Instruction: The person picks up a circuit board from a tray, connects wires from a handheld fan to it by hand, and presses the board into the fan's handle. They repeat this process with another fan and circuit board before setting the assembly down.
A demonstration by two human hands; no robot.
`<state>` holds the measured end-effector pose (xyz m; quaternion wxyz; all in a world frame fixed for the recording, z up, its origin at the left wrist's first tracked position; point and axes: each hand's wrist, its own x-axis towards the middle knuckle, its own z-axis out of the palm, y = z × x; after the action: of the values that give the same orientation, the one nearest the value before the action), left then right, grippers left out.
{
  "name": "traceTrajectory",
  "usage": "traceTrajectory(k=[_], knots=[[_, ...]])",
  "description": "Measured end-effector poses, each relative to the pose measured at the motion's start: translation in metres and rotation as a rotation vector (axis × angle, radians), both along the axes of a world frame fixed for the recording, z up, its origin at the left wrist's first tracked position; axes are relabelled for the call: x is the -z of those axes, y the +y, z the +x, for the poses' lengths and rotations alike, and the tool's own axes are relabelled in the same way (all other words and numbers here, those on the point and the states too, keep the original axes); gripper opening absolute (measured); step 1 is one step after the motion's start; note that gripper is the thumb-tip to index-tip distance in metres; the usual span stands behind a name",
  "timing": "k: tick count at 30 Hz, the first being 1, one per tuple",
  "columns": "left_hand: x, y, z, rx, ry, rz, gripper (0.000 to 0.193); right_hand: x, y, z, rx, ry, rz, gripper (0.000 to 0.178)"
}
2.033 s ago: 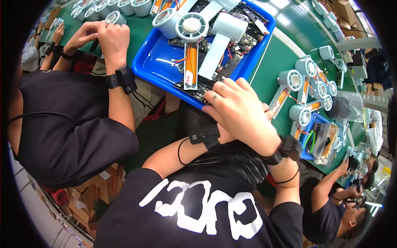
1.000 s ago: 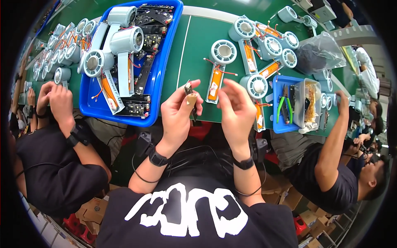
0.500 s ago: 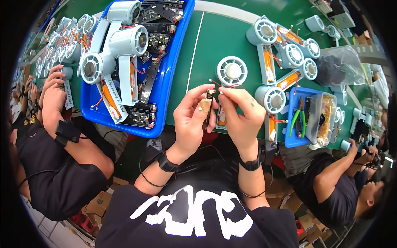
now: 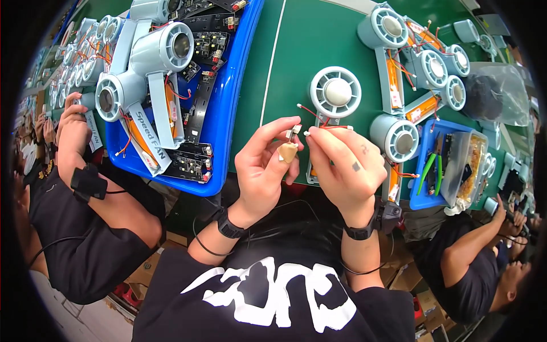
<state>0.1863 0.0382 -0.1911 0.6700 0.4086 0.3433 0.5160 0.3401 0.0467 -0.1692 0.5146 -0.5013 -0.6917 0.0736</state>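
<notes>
My left hand (image 4: 263,162) pinches a small black circuit board (image 4: 293,135) between thumb and fingers, its white socket end facing up. A tan cover (image 4: 288,151) sits on that thumb. Close beside it, my right hand (image 4: 348,168) pinches a thin wire by its small white plug (image 4: 308,133), just apart from the board as far as I can see. Red and white wires (image 4: 322,121) lead back from there to a pale blue handheld fan (image 4: 335,92), which lies on the green table just beyond my hands. My right hand partly hides its handle.
To the left, a blue tray (image 4: 229,131) bears several fans and black circuit boards. More fans (image 4: 401,141) lie at the right, beside a blue bin (image 4: 420,199) with green-handled pliers (image 4: 428,171) and a clear box (image 4: 459,171). A co-worker's hand (image 4: 74,122) is at far left; another person sits at right.
The view has shifted, with the table things at the right appearing farther right. The board in my left hand has tilted and shows less of its length. Both hands keep their pinch.
</notes>
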Motion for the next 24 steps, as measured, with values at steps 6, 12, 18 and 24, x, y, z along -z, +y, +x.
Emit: traceTrajectory(k=[6,12,18,24], knots=[[0.006,0.006,0.001,0.015,0.041,0.005,0.038,0.007,0.014,0.003,-0.062,-0.084,-0.038,0.021],[0.010,0.009,0.001,0.006,0.144,0.033,0.036,0.008,0.017,0.007,-0.113,-0.104,-0.096,0.021],[0.011,0.008,0.002,-0.030,0.314,0.048,0.033,0.005,0.016,0.011,-0.103,-0.209,-0.169,0.021],[0.006,0.020,0.004,-0.062,0.626,0.318,0.030,-0.001,0.015,0.017,-0.120,-0.277,-0.304,0.020]])
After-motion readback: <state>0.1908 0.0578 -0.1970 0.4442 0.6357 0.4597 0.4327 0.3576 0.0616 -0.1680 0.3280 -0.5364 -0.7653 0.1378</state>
